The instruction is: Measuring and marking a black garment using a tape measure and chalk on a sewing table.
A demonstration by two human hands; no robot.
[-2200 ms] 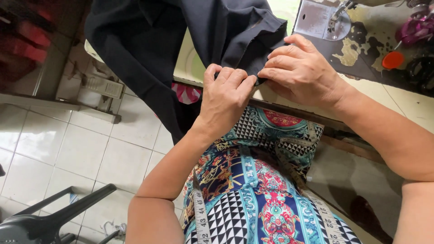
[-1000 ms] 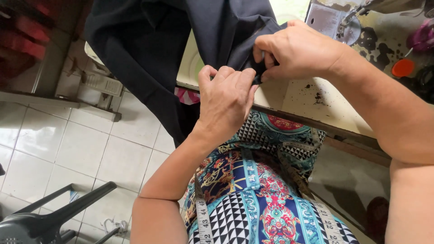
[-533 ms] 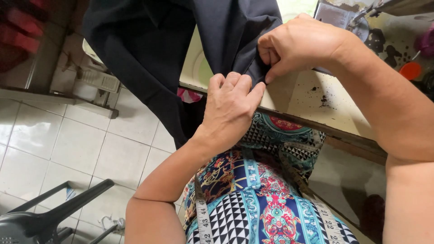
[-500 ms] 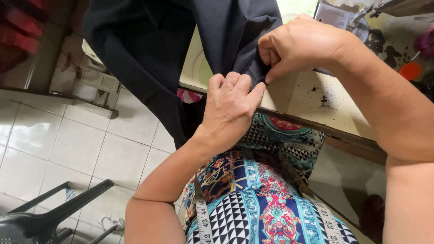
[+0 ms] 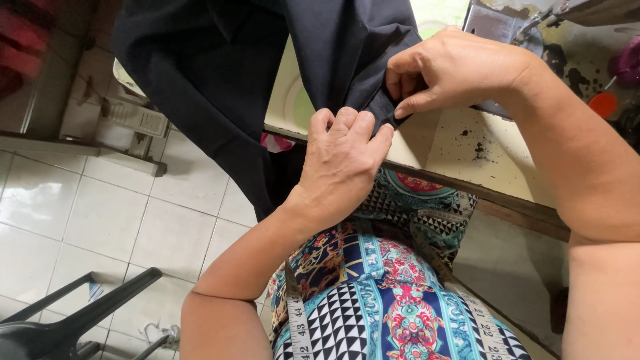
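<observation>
A dark navy garment hangs over the near edge of a pale sewing table and drops toward the floor. My left hand grips the cloth's folded edge from below, fingers curled over it. My right hand pinches the same folded edge a little higher and to the right, thumb and forefinger closed on the fabric. The two hands are almost touching. A tape measure lies around my neck over my patterned dress.
A sewing machine's metal base stands at the table's far right, with an orange round thing beside it. A black plastic chair stands at the lower left on the white tiled floor. A low shelf runs along the left.
My right hand has lifted and shifted right along the cloth's edge, now pinching it. My left hand stays gripping the fold at the table edge.
</observation>
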